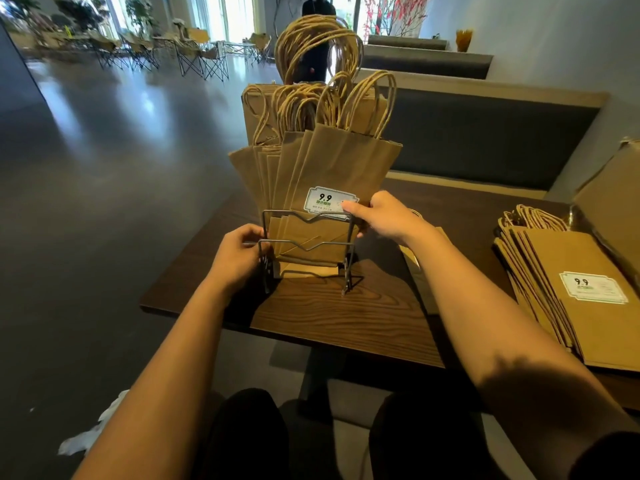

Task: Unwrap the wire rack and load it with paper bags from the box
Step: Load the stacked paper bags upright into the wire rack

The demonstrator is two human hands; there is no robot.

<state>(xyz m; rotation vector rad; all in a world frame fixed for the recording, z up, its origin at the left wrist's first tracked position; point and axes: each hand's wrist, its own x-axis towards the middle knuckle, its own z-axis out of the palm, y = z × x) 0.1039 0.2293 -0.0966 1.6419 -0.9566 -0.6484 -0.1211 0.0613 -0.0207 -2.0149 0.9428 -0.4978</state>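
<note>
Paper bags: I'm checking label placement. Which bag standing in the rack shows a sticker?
The frontmost bag, under the right hand: its white 9.9 sticker faces the camera. The bags behind show plain brown paper.

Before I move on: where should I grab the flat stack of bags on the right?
Take the flat stack of bags by its long near edge, coming in from the left with the right hand. The bags lie fanned on the table, handles pointing away, so that edge is exposed and a pinch should gather several.

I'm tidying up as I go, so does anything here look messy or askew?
Yes. The paper bags in the wire rack fan out unevenly, leaning left rather than squared up. On the floor at lower left lies crumpled white wrapping.
</note>
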